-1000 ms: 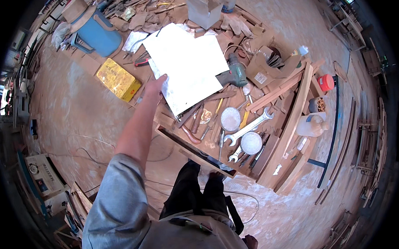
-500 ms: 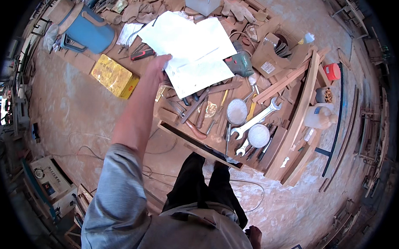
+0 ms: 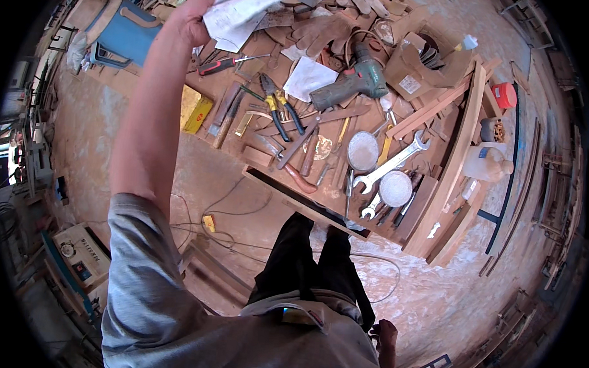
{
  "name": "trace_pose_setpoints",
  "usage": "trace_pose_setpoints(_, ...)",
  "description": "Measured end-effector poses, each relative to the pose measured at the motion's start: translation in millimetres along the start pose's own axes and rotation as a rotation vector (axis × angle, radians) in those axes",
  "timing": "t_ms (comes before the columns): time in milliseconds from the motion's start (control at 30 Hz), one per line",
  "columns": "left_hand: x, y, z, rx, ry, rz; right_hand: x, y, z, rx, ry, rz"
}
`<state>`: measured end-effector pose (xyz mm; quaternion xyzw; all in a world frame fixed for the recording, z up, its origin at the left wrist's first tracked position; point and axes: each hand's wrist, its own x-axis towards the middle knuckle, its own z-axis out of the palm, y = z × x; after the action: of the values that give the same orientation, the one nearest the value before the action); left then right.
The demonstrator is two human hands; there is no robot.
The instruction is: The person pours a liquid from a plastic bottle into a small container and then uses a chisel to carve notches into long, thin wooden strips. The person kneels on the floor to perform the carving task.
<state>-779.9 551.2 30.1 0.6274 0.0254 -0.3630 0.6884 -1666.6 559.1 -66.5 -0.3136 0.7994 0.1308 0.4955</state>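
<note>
My left hand [image 3: 193, 21] is closed on white papers [image 3: 239, 16], raised at the top of the view over the cluttered workbench [image 3: 260, 155]. Below them lie a red-and-black screwdriver [image 3: 214, 67], yellow-and-black pliers [image 3: 276, 104], a small white sheet [image 3: 310, 77] and a green power drill [image 3: 360, 80]. A yellow tin [image 3: 194, 114] is partly behind my forearm. Two large wrenches [image 3: 392, 163] lie among two round white-topped containers [image 3: 362, 149] and wood strips. My right hand [image 3: 385, 331] hangs low beside my trousers with fingers curled; what they hold, if anything, is hidden.
A blue jug [image 3: 121, 38] stands at the back left, a cardboard box [image 3: 402, 77], red tub [image 3: 503, 95] and plastic bottle [image 3: 483, 163] along the right. Long planks [image 3: 454, 176] line the bench's right side. Cables [image 3: 234, 240] trail on the floor near a machine [image 3: 81, 261].
My left hand has moved up and left, lifting the papers toward the top edge. The pliers, screwdriver, small sheet and whole drill now show where the papers covered them.
</note>
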Motion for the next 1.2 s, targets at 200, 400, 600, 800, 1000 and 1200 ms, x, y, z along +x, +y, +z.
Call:
trace_pose_setpoints(200,53,36,-93,0.113,-0.027,0.076,2,-3,6,-0.03,-0.036,0.006)
trace_pose_setpoints(400,65,-21,-80,-0.139,0.231,0.136,-9,2,9,0.005,-0.008,0.027)
trace_pose_setpoints(600,74,-58,-91,-0.152,0.308,0.095,-3,19,6,0.015,-0.004,0.031)
trace_pose_setpoints(800,79,-99,-108,0.084,0.402,-0.036,-7,20,7,-0.005,-0.021,0.033)
trace_pose_setpoints(1000,48,-130,-77,0.351,0.301,-0.143,-12,17,6,0.038,0.001,0.062)
trace_pose_setpoints(1200,-62,-189,-44,0.979,0.205,0.417,-6,13,9,0.07,0.011,0.057)
